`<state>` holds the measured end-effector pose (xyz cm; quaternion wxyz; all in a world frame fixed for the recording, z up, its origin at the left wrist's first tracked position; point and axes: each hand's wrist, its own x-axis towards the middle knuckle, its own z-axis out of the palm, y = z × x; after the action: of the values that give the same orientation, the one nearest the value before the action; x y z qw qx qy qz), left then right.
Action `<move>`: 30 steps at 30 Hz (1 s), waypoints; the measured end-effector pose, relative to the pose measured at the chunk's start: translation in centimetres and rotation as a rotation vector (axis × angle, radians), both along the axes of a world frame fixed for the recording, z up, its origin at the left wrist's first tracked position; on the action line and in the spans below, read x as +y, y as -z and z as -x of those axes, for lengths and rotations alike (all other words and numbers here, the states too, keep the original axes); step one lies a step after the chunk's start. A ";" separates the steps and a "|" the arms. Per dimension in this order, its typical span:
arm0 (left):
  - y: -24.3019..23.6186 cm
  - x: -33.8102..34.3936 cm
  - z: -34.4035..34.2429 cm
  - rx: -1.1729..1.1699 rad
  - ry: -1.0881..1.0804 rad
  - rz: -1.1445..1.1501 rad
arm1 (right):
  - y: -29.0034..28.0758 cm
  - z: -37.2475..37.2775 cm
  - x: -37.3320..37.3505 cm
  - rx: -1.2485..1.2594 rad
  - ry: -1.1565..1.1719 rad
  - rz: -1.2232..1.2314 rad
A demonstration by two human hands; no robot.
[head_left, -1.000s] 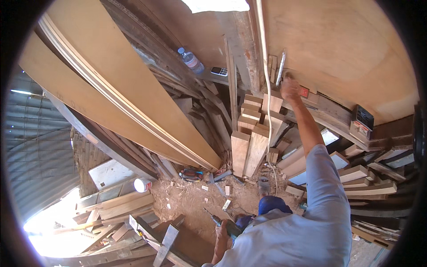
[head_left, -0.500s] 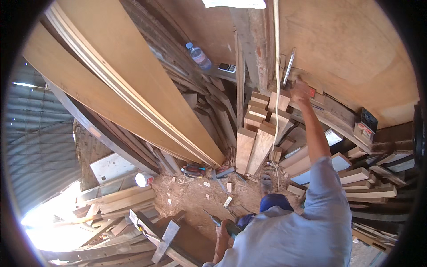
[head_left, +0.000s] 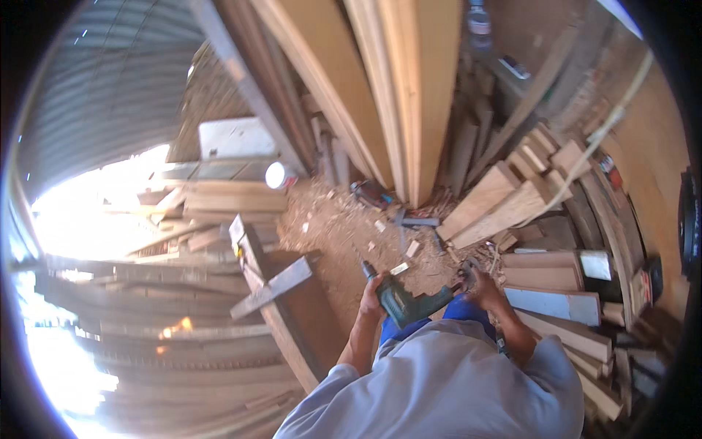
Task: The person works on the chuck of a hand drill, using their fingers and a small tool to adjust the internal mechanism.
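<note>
Across the front of my body lies a dark green power drill [head_left: 406, 303], its long bit pointing forward and left. My left hand [head_left: 371, 297] is closed round the front of the drill, behind the chuck. By the butt of the drill's grip my right hand [head_left: 482, 290] is closed, with a small dark thing [head_left: 463, 275] at its fingers that I cannot make out. Left of the drill stands a wooden workpiece with a pale crosspiece [head_left: 274, 287] lying across it.
Upright timber blocks [head_left: 491, 207] stand ahead to the right, with a pale cord [head_left: 610, 124] hanging over them. Tall boards [head_left: 435, 95] lean at the far side. A white tub [head_left: 278, 175] and hand tools [head_left: 371, 194] lie on the shaving-strewn floor. Stacked planks [head_left: 563, 333] crowd the right.
My right arm has come back from the wall ledge to beside the drill's grip. The view has swung left, and the drill is now in front of my body, still in my left hand.
</note>
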<state>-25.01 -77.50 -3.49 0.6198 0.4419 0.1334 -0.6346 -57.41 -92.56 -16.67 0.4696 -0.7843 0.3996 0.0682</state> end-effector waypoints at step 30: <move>7.1 64.3 -24.3 -0.163 -0.604 -0.122 | -0.5 -29.6 29.3 -0.125 -0.067 0.024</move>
<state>-0.68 -13.17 -10.56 0.7613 0.4679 0.2463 -0.3753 -27.79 -63.30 -16.17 0.4816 -0.8056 0.3439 0.0299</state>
